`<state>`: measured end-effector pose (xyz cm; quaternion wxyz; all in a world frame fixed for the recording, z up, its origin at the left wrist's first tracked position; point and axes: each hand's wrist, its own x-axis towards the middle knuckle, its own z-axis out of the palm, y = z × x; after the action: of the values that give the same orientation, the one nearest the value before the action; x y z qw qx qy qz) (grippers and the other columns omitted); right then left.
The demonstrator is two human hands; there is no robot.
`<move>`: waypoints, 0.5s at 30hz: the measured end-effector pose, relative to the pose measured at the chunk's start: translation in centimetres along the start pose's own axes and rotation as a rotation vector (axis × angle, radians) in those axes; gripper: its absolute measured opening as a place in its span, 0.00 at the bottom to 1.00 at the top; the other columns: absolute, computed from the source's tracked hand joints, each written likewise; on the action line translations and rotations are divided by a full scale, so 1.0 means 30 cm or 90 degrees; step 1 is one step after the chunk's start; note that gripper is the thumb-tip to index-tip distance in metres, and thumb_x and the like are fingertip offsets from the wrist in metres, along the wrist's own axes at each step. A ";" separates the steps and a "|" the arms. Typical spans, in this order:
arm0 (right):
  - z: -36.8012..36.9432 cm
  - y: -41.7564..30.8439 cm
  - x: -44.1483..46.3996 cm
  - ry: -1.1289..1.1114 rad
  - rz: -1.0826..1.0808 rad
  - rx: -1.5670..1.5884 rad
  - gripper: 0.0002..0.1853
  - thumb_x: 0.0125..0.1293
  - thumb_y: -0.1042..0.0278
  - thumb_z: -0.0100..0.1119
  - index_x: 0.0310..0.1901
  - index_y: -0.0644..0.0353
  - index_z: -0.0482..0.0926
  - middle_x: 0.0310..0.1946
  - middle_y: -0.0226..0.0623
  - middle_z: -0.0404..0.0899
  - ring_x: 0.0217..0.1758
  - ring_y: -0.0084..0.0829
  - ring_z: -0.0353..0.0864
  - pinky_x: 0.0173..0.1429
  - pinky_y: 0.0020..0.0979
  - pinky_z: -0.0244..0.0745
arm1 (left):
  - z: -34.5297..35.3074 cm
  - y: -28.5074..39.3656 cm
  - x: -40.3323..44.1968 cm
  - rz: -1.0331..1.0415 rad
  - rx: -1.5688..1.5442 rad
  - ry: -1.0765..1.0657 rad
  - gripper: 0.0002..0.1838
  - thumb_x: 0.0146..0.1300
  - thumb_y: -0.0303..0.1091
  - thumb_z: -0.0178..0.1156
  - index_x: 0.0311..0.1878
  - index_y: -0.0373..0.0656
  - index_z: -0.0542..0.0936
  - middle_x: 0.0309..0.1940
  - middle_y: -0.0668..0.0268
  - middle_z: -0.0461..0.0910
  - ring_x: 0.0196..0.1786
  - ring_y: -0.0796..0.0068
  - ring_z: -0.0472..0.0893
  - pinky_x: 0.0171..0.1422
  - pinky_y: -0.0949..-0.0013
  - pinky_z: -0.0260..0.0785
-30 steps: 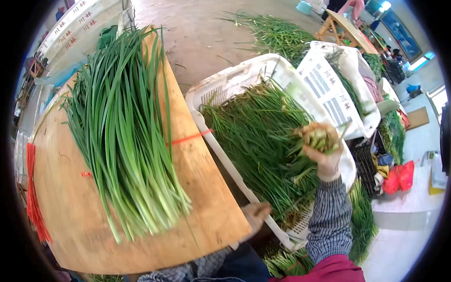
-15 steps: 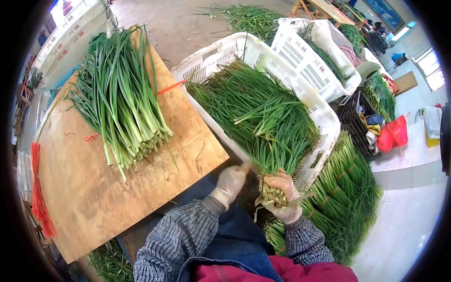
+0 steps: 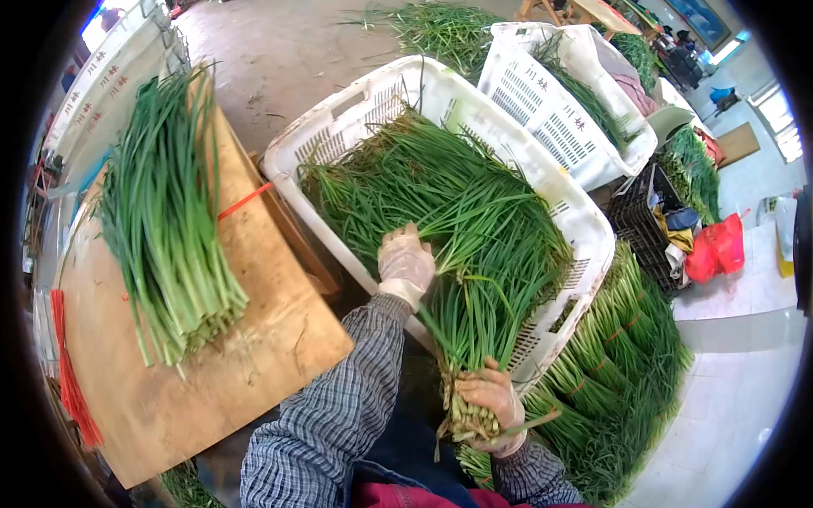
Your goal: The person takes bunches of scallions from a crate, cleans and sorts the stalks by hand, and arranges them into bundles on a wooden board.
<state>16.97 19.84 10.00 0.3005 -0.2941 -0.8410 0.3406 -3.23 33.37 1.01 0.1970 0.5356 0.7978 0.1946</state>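
My right hand, in a thin clear glove, is closed round the pale root ends of a bunch of green stalks at the near side of a white crate. The leaves of that bunch lie over the greens inside the crate. My left hand, gloved too, rests on the leaves at the crate's left side, its fingers curled onto some of them; what they pinch is too small to tell. On the wooden board to the left lies another bunch of green stalks, pale ends toward me, with a red tie near it.
Red strips hang at the board's left edge. Tied bundles of greens are stacked at the lower right. A second white crate, a black crate and a red bag stand beyond. Loose greens lie on the floor.
My right hand has drawn the bunch from over the crate toward me. My left hand has moved from below the board's edge up onto the leaves in the crate.
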 end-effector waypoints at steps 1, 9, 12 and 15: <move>-0.002 0.017 -0.003 0.003 -0.005 0.011 0.20 0.50 0.57 0.66 0.43 0.53 0.71 0.44 0.36 0.79 0.51 0.40 0.75 0.62 0.51 0.59 | 0.039 -0.003 0.026 -0.019 0.018 0.003 0.30 0.56 0.44 0.59 0.58 0.36 0.67 0.53 0.52 0.72 0.59 0.54 0.67 0.62 0.53 0.59; -0.006 0.008 0.017 0.011 0.072 0.031 0.17 0.48 0.67 0.61 0.43 0.51 0.75 0.46 0.28 0.79 0.50 0.35 0.76 0.61 0.46 0.64 | 0.107 0.055 0.095 -0.095 0.115 -0.281 0.58 0.48 0.70 0.55 0.71 0.40 0.43 0.67 0.47 0.53 0.72 0.53 0.47 0.71 0.41 0.33; -0.006 0.012 0.024 0.012 0.053 0.028 0.16 0.49 0.68 0.61 0.43 0.52 0.75 0.45 0.28 0.79 0.50 0.34 0.75 0.60 0.47 0.64 | 0.097 0.125 0.075 -0.038 0.195 -0.302 0.59 0.45 0.69 0.58 0.70 0.38 0.45 0.59 0.49 0.65 0.64 0.55 0.61 0.69 0.44 0.41; 0.006 0.024 0.014 0.009 0.038 0.017 0.15 0.50 0.69 0.60 0.43 0.53 0.75 0.46 0.29 0.79 0.50 0.35 0.75 0.60 0.47 0.64 | 0.185 0.118 0.082 -0.032 0.200 -0.234 0.59 0.44 0.67 0.61 0.69 0.35 0.48 0.52 0.54 0.72 0.57 0.58 0.68 0.64 0.49 0.51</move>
<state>16.78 20.49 9.48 0.3000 -0.3179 -0.8249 0.3583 1.55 37.45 -2.10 0.2576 0.5661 0.7821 -0.0375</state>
